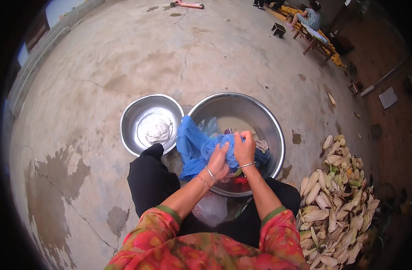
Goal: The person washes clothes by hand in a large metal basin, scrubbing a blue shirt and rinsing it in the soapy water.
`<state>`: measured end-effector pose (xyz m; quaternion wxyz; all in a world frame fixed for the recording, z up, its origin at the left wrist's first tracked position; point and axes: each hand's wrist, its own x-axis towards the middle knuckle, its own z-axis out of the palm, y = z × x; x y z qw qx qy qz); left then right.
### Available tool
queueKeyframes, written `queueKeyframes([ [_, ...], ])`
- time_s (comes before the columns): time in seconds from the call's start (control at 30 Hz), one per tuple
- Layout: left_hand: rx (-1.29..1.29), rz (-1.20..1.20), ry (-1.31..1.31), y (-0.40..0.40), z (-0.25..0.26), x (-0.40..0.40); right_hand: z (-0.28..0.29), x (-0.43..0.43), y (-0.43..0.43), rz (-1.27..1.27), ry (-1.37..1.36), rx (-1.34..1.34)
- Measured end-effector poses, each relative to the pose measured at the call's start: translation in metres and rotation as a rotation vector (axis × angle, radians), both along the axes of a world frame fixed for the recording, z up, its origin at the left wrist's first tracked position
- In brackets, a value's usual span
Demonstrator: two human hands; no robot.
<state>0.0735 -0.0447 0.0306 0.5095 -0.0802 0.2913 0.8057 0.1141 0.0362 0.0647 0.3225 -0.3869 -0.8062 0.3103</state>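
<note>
A wet blue cloth garment (192, 136) is bunched between my two hands over a large metal basin (280, 145). My left hand (219, 160) grips it from the near left. Beside it, my right hand (244, 148) is closed on the same fabric, knuckles up. Part of the garment hangs over the basin's left rim. Cloudy water (238, 123) fills the bottom, with a dark blue cloth (262, 157) and a red cloth (241, 182) partly hidden under my hands and forearms.
A smaller metal basin (131, 135) at the left holds a wrung white cloth (158, 130). Corn husks and ears (337, 209) lie heaped at my right. A person (312, 18) sits beyond a wooden bench (315, 42), near a small stool (278, 30). A pink scooter (189, 4) lies far ahead.
</note>
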Motion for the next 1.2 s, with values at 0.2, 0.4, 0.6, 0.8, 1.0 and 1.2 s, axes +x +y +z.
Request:
queueKeyframes([
  [0.2, 0.357, -0.307, -0.125, -0.018, -0.049, -0.056, 0.032, -0.002, -0.083, 0.398, 0.109, 0.263],
  [0.4, 0.009, -0.081, 0.017, 0.001, 0.0, 0.007, -0.01, 0.007, 0.002, -0.011, 0.038, -0.149],
  [0.6, 0.304, -0.324, -0.193, -0.018, -0.076, -0.061, 0.005, 0.001, -0.068, 0.36, 0.21, 0.129],
  [0.8, 0.036, -0.093, 0.028, -0.003, 0.0, 0.002, -0.019, 0.014, 0.003, -0.013, -0.021, -0.23],
  [1.0, 0.268, -0.275, -0.185, -0.021, -0.091, -0.067, 0.03, -0.001, -0.091, 0.445, 0.265, 0.187],
  [1.2, 0.128, -0.126, -0.006, -0.005, 0.005, -0.01, -0.03, 0.014, 0.008, -0.007, 0.126, -0.177],
])
